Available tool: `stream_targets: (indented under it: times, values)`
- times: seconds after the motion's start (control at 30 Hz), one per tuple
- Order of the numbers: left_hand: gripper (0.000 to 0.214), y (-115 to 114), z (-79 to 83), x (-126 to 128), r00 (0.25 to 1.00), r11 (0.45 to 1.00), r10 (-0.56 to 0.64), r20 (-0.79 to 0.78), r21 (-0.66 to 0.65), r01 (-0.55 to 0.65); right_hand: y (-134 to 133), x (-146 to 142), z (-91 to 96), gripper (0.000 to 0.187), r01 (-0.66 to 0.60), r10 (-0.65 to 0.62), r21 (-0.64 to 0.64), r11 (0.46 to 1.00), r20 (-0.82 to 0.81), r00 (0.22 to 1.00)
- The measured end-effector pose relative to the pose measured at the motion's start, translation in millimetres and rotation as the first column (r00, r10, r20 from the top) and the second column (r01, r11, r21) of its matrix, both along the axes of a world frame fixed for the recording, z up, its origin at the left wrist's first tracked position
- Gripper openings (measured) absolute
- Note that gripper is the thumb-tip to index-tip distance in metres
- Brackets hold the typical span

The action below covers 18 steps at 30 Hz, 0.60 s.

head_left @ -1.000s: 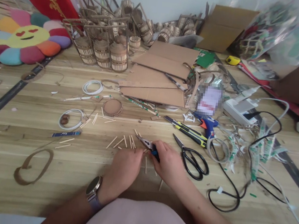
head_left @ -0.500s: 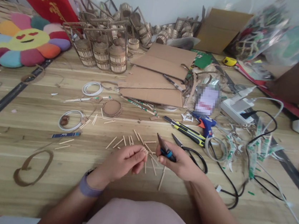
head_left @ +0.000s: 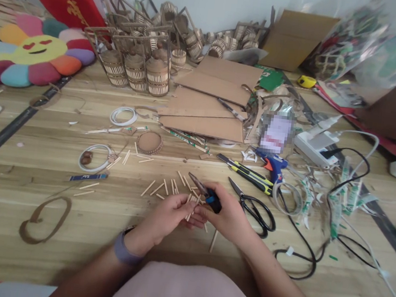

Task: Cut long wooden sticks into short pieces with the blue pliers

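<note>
My left hand [head_left: 172, 214] is palm up just above the wooden table [head_left: 19, 180], its fingers pinched on a small bundle of short bamboo sticks [head_left: 191, 205]. My right hand [head_left: 228, 214] is closed round the blue-handled pliers [head_left: 203, 191], whose jaws point up and left, right beside the bundle. Several loose bamboo sticks [head_left: 165, 186] lie scattered on the table just beyond both hands. One more stick [head_left: 213, 241] lies under my right wrist.
Black scissors [head_left: 255, 207], a yellow-black utility knife [head_left: 245, 170], a blue glue gun [head_left: 271, 162] and black cables [head_left: 315, 247] lie to the right. Cardboard sheets [head_left: 210, 107] and small bamboo cages [head_left: 136, 65] stand behind. A cardboard ring [head_left: 45, 219] lies left.
My left hand lifted off the table and turned palm up with sticks in it. My right hand swung the pliers away, then brought them back against the bundle.
</note>
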<state>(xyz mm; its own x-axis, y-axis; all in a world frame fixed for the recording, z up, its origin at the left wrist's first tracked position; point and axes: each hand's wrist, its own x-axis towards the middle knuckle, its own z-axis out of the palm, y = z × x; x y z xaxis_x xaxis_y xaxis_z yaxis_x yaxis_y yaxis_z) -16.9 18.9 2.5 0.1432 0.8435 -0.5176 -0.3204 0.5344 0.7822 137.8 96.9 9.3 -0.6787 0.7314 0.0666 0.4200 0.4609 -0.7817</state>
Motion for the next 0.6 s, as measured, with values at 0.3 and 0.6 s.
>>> stream_targets:
  times: [0.3, 0.6]
  values:
    - [0.044, 2.2, -1.2, -0.2, 0.987, 0.987, 0.157, 0.009, 0.023, -0.158, -14.8, -6.9, -5.9, 0.042, 0.005, -0.005, 0.07, 0.998, -0.003, 1.0]
    - [0.036, 2.2, -7.9, 2.6, 0.981, 0.981, 0.194, 0.011, 0.028, -0.194, -19.9, -10.7, -15.9, 0.064, 0.034, -0.037, 0.109, 0.993, 0.024, 0.999]
